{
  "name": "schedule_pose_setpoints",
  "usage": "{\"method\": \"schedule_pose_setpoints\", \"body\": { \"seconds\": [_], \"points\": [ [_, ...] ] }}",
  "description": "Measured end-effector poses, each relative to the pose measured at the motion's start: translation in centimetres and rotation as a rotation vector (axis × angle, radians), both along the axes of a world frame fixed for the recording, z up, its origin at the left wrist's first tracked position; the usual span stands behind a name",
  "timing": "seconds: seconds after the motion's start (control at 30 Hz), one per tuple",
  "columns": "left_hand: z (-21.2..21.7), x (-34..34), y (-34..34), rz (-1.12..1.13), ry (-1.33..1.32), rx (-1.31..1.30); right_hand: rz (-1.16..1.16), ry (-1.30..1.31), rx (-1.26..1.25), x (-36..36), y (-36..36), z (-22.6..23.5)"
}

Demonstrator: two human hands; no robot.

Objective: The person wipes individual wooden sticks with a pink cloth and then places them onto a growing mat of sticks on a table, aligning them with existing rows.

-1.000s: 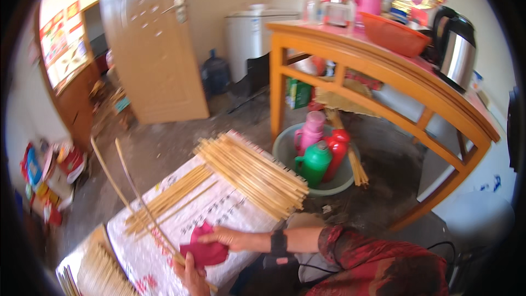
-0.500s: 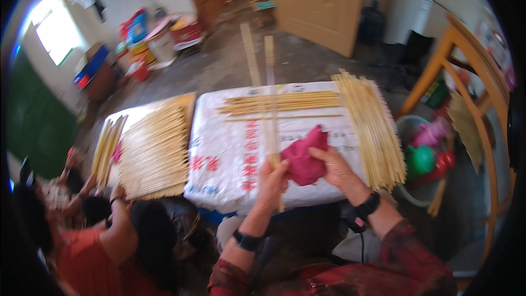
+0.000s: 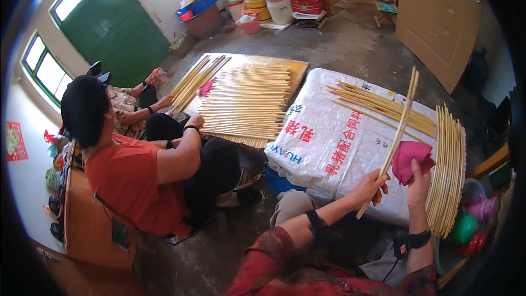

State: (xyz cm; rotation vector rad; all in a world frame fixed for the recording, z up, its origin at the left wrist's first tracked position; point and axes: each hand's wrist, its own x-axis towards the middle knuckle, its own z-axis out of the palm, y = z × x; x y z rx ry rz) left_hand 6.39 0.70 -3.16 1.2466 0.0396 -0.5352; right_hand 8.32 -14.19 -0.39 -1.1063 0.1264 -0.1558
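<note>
My left hand [image 3: 371, 191] is closed around the lower part of a couple of long pale-yellow stalks [image 3: 400, 131], which slant up and away over the table. My right hand [image 3: 418, 183] grips a crumpled magenta cloth [image 3: 408, 160] just right of the stalks. Whether the cloth touches them I cannot tell. Beneath both hands lies a white woven sack [image 3: 323, 131] with printing, spread over the table. On it, a small bundle of stalks [image 3: 378, 105] lies toward the far side. A thick row of stalks [image 3: 446, 170] lines the right end.
Left of me, a person in an orange top [image 3: 137, 181] works at a board [image 3: 298, 71] bearing a wide row of stalks [image 3: 249, 101]. Another person [image 3: 121, 101] sits beyond. At right stands a tub [image 3: 474, 189] with coloured items. An open door [image 3: 435, 27] is at the back.
The view has swung left, bringing the co-workers and green door into sight. My left hand still holds the stalks, now closer together and more slanted. The cloth remains in my right hand.
</note>
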Motion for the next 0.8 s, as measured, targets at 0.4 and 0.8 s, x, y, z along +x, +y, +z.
{"method": "schedule_pose_setpoints", "body": {
  "seconds": [0.4,0.8],
  "points": [
    [0.6,-0.7,0.8,-0.056,0.123,-0.184,0.293,0.061,-0.328,-0.5,2.4,-1.1],
    [-2.0,-1.6,-0.7,0.042,-0.528,0.561,0.257,0.106,-0.006,-1.7,3.6,-1.5]
  ]
}}
